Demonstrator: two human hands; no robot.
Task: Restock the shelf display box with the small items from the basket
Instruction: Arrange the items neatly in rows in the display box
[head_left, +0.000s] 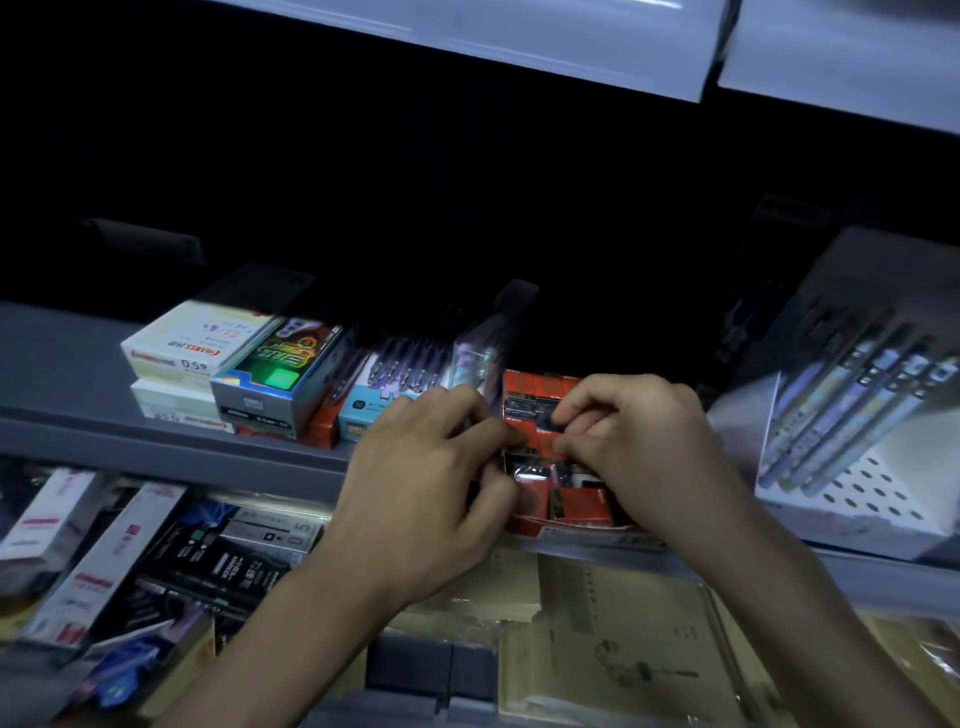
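A red display box (540, 387) stands on the grey shelf (171, 447), packed with small red and black packets (576, 499). Both hands are over it. My left hand (426, 467) has its fingers curled at the box's left side, thumb and fingers pinching among the packets. My right hand (634, 441) pinches a small dark packet (540, 452) between thumb and forefinger above the box's middle. The fingers hide much of the box's contents. No basket is in view.
Left of the red box stand a blue pen box (374, 400), a dark box with a green panel (280, 379) and white boxes (192, 343). A white pegboard pen stand (857, 467) leans at the right. Lower shelves hold packaged stationery (218, 561) and notebooks (623, 639).
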